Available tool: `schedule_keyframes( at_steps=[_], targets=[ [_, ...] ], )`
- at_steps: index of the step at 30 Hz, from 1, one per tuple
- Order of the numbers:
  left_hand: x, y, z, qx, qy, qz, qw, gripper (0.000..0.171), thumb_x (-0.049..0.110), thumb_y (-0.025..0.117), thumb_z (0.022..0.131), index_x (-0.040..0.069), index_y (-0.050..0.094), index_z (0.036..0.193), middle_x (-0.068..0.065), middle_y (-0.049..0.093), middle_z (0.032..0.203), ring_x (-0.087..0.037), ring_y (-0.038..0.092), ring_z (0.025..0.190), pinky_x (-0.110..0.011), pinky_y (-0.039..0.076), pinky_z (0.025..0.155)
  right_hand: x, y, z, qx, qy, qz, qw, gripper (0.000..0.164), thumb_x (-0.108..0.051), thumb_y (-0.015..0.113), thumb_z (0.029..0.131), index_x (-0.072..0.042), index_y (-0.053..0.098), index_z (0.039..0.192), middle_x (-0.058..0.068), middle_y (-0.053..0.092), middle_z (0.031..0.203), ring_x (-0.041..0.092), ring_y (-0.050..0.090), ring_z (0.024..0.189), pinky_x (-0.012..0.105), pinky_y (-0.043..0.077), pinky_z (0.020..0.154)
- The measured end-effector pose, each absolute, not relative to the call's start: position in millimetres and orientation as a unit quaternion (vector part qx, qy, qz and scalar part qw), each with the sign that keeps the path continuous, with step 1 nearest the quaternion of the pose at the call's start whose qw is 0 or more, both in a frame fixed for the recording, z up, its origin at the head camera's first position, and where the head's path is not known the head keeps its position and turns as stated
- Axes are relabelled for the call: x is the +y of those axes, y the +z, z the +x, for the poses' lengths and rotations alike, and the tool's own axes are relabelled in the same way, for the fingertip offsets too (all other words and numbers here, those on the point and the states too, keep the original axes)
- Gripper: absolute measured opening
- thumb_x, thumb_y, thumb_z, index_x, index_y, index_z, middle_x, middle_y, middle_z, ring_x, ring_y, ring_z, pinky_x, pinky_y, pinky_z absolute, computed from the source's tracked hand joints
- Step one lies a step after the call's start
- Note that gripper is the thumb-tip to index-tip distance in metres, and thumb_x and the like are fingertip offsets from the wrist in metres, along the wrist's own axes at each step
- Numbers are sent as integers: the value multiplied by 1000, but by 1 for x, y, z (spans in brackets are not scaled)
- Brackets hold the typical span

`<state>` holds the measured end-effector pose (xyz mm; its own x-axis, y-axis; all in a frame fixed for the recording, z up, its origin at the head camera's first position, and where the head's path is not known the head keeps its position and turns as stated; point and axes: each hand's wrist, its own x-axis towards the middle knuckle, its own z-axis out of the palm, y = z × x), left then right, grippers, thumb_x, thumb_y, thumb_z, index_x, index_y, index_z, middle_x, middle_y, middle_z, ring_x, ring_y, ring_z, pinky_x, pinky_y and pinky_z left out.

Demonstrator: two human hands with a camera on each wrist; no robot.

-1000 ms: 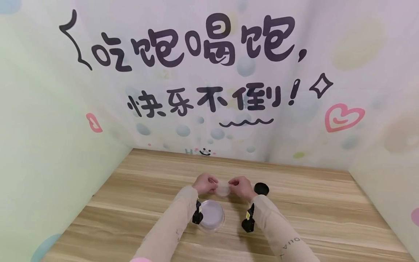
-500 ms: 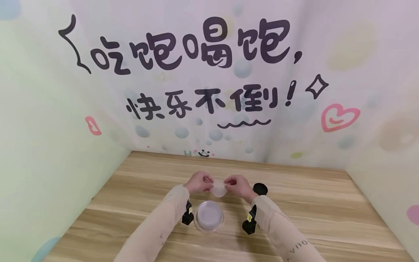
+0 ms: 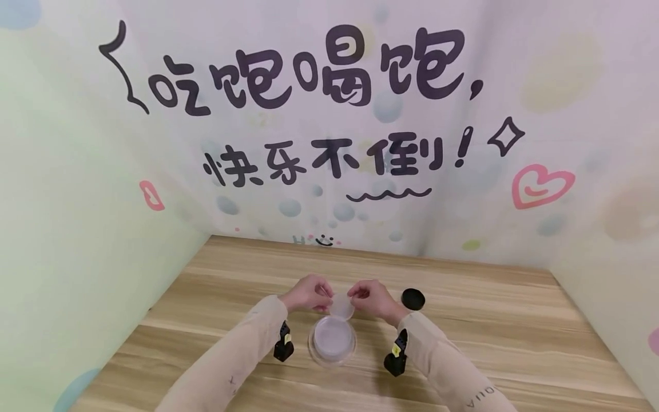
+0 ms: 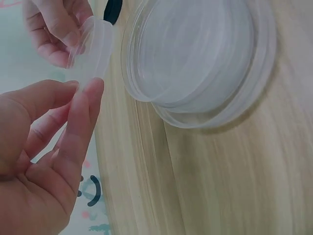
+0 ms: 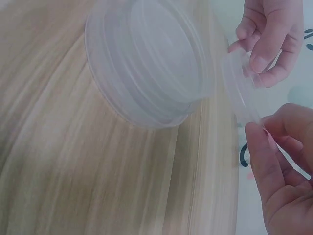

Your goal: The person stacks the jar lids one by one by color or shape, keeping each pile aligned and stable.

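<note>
Both hands pinch the rim of a small translucent round lid (image 3: 341, 309), one at each side. My left hand (image 3: 310, 293) has thumb and fingertips on its left edge. On the opposite edge, my right hand (image 3: 374, 298) grips in the same way. The wrist views show the small lid (image 4: 98, 51) tilted, clear of the tabletop. Just nearer to me stands a stack of larger translucent round pieces (image 3: 333, 337), lids or shallow tubs, with a wider one at the bottom. In the right wrist view the stack (image 5: 146, 63) lies beside the small lid, apart from it.
A black round lid (image 3: 413, 299) lies on the wooden table (image 3: 494, 326), right of my right hand. Behind the table hangs a white printed cloth (image 3: 288, 171) with dark lettering. Pale walls close off both sides.
Both hands have brought the small lid nearer to me, towards the far edge of the stack. My left forearm has swung left, uncovering the stack. The stack and black lid stay in place.
</note>
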<state>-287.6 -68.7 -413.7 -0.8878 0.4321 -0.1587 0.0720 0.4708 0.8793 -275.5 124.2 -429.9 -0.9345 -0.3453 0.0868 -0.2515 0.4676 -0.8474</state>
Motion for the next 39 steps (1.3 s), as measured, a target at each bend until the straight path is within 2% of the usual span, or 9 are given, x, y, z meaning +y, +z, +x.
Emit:
schedule_keyframes(
  at_steps=[5,9,13,20,25,35,39],
  targets=[
    [-71,-411,-283,846,472,163,185,8,-5,63,76,-5,59,83,-8,57,72,-32,62,70,-36,53,64,124,-429,-272,845,-493,-191,81,9,0,60,78,3,64,86,8,60,75,12,52,67,24,49,59],
    [-73,-409,-279,861,438,186,182,9,-2,64,75,-2,61,84,-6,59,72,-24,60,64,-31,52,58,123,-429,-271,841,-491,-201,103,10,1,61,77,3,65,86,7,61,77,12,52,67,26,51,59],
    [-76,-412,-278,860,432,197,188,9,-2,64,75,-1,63,83,-6,60,72,-16,58,63,-30,52,59,121,-430,-268,844,-483,-204,112,11,2,62,76,2,66,86,5,62,79,12,52,67,25,50,59],
    [-79,-420,-276,840,454,201,220,11,-5,63,73,-4,62,85,-7,60,70,-18,59,61,-39,52,65,118,-433,-263,852,-461,-221,116,12,1,62,75,-1,67,85,4,62,78,10,52,68,22,47,59],
    [-80,-422,-274,842,448,212,215,11,-7,63,72,-4,62,83,-6,59,67,-12,57,57,-37,52,61,117,-435,-261,853,-449,-243,108,11,2,62,74,1,66,84,5,63,76,9,52,68,20,47,59],
    [-81,-424,-273,846,434,221,217,12,-7,63,71,-4,62,83,-6,59,67,-18,60,59,-35,52,57,116,-437,-259,853,-442,-250,118,11,1,62,76,0,66,86,4,63,78,10,52,68,21,47,60],
    [-81,-425,-273,847,426,226,221,12,-7,62,71,-4,62,82,-6,60,67,-16,59,58,-35,52,57,115,-438,-259,855,-442,-241,127,11,0,63,76,0,66,86,4,62,78,10,52,69,22,48,60]
  ],
)
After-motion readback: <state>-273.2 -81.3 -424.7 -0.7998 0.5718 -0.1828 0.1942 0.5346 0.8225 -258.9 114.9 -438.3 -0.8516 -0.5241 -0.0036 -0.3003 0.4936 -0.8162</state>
